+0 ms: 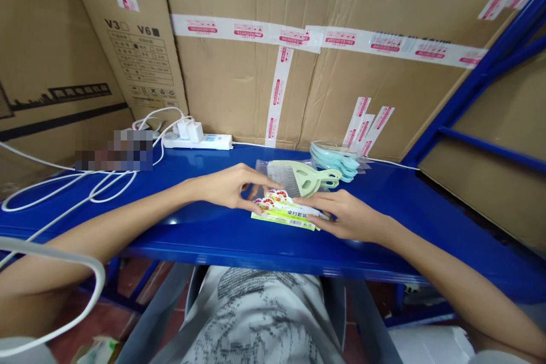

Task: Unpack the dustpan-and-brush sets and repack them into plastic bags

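My left hand (pixel 236 186) pinches the left end of a small stack of printed cardboard cards (pixel 294 219), thumb in front and fingers behind. My right hand (pixel 343 213) closes on the right end of the same cards, its fingers along the top and thumb near the front. The cards are yellow-green and white with red mushroom pictures and black lettering, and sit low over the table. Just behind them lies a light green dustpan and brush set (pixel 309 178) in a clear plastic bag. Farther back rests a stack of light blue dustpans (pixel 335 159), also with clear plastic around it.
The blue table (pixel 205 239) runs across in front of me. A white power strip (pixel 219 141) with plugs stands at the back left, and white cables (pixel 96 185) loop over the left side. Taped cardboard (pixel 239 74) walls the back; a blue metal frame (pixel 463 96) rises right.
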